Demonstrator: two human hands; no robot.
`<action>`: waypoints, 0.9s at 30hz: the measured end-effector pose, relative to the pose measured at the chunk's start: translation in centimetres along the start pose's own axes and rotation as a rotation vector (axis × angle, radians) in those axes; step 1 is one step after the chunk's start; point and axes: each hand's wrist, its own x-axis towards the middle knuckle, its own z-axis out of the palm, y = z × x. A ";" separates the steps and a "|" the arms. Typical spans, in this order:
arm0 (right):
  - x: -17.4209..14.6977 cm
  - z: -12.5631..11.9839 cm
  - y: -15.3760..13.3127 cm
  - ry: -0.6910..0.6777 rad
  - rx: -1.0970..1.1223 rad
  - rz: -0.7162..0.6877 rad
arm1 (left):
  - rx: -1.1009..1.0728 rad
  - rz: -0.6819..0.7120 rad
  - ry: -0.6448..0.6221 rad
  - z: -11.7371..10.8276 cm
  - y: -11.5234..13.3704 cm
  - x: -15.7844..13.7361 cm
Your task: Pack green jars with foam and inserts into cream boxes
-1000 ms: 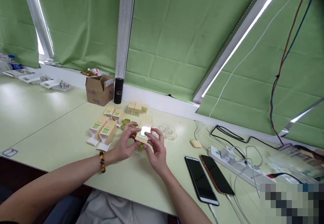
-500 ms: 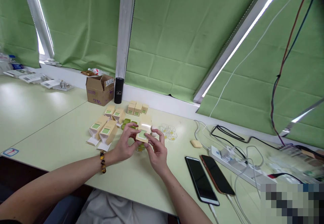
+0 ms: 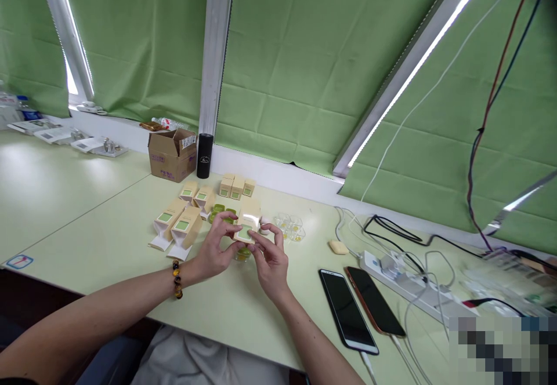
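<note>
Between my two hands is a small beige carton with a green label. My left hand grips its left side, and my right hand pinches its lower right, fingers on the label. Just below the carton a small clear jar with something green shows partly; the rest is hidden. Several beige cartons with open flaps lie left of my hands. Behind the held carton are green lids or cups, and to its right several clear jars with yellow spots.
Three small beige boxes stand at the back, near a black tumbler and an open cardboard box. On the right lie two phones, a power strip and tangled cables. A yellow case sits beside them.
My hands and the carton have hardly moved; the fingers stay on its sides and label. The view has shifted very slightly.
</note>
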 end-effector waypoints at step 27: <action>-0.4 -0.3 -1.4 -0.383 -0.203 -0.319 | -0.095 -0.429 0.088 -0.7 -1.7 1.5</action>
